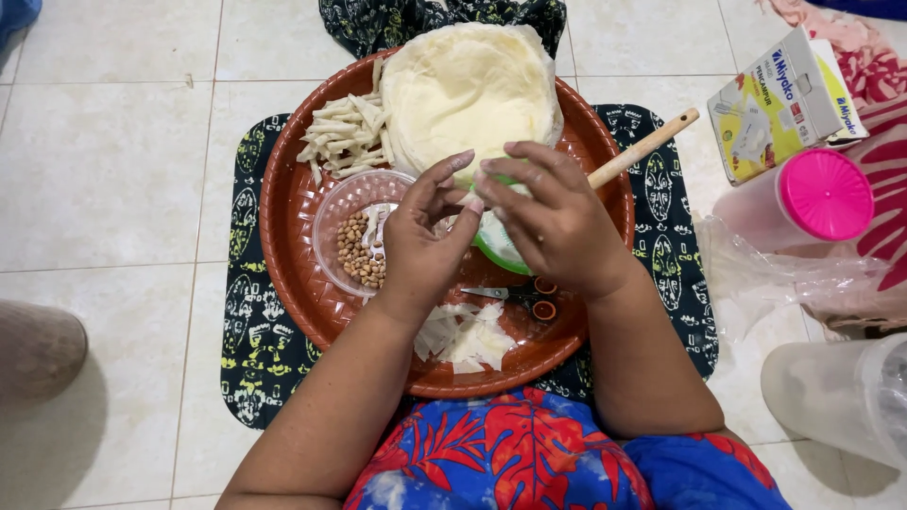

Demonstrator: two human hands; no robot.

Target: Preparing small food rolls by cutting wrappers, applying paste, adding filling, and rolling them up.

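Both hands, left point(422, 236) and right point(553, 222), pinch a small wrapper piece point(475, 192) mid-tray point(293, 203), nuts cup point(354, 236) at 9 o'clock; it looks thin, so a hard tug could rip it.

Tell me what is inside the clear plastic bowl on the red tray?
The bowl holds brown peanuts and a few pale rolled pieces. The left hand covers its right side, so anything there stays unseen.
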